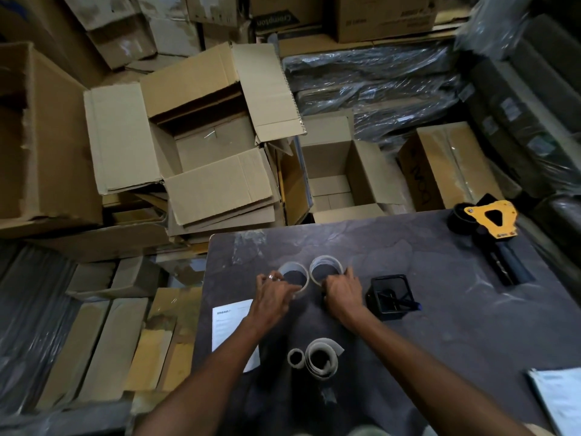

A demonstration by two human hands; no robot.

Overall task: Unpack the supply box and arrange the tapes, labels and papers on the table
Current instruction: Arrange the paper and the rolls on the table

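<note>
Stockroom of open cardboard boxes; dark table (pixel 440 278) lower right. Frame centre: two pale tape rings side by side, left ring (pixel 294 276) held by left hand (pixel 273 294), right ring (pixel 326 269) by right hand (pixel 342 292), fingers curled on rims. Risk: upright rings may roll if nudged.

two tape rolls (pixel 309 273) flat, side by side

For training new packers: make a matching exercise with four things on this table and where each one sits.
Things:
1. tape dispenser
2. printed sheet
3. black holder
4. tape rolls

Places:
A. left edge of the table
B. under both hands
C. far right corner
D. just right of the right hand

Pairs: 1-C, 2-A, 3-D, 4-B
</note>
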